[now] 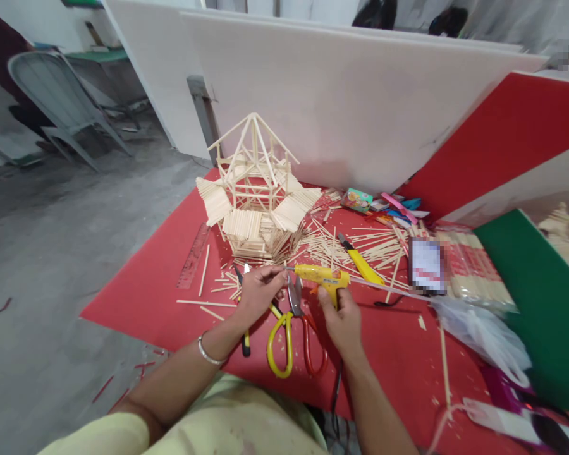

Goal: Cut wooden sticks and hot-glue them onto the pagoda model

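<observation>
My right hand [342, 319] is wrapped round the handle of a yellow hot glue gun [320, 275], its nozzle pointing left. A long clear glue stick [384, 288] trails out of the gun's back. My left hand [262, 292] is pinched at the nozzle tip; what its fingers hold, if anything, is too small to make out. Below the hands lie scissors [284, 347] with one yellow and one red handle, and black-and-yellow pliers [245, 341] partly hidden by my left hand. Just beyond stands a small model house [253, 189] built of thin wooden sticks.
Loose wooden sticks [360, 243] and a yellow box cutter [365, 265] lie right of the model. A clear ruler [193, 256] lies left. Packed sticks [474, 265], a plastic bag [483, 332] and a power strip [507, 420] line the right side. White boards [360, 107] stand behind.
</observation>
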Action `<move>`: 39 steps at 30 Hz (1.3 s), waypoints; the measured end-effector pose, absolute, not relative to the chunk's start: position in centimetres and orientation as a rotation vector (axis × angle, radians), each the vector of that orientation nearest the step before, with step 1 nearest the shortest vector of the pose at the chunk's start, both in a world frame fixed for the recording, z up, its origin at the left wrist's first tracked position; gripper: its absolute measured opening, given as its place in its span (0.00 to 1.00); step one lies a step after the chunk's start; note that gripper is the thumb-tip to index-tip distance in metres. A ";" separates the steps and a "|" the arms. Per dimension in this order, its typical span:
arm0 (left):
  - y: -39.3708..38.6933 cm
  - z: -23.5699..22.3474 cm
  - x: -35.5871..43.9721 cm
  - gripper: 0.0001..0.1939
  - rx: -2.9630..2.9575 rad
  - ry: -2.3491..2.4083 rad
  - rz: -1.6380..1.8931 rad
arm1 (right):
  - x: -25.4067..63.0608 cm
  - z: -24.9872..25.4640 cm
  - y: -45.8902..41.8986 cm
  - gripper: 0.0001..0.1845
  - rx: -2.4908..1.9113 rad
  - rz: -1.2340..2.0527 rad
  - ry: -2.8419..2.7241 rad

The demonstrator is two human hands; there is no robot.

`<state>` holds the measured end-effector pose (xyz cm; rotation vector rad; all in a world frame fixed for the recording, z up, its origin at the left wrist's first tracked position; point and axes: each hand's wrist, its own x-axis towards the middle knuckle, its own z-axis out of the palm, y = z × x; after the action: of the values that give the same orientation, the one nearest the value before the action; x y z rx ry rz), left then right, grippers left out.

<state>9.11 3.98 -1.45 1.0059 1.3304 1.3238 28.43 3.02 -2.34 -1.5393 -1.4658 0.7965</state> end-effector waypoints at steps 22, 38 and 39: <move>3.8 -1.2 9.3 0.09 1.098 1.418 1.344 | 28.5 -2.7 2.9 0.20 -1.525 0.693 -1.546; 3.4 -1.6 9.1 0.08 1.415 1.539 1.342 | 28.9 -3.7 3.0 0.19 -1.507 0.416 -1.630; 3.4 -1.7 9.1 0.08 1.417 1.533 1.339 | 28.9 -3.8 3.0 0.20 -1.524 0.394 -1.614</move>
<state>9.09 3.41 -1.65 1.4168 1.5333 1.3390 28.94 3.01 -3.78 -1.5240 -1.6136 0.3944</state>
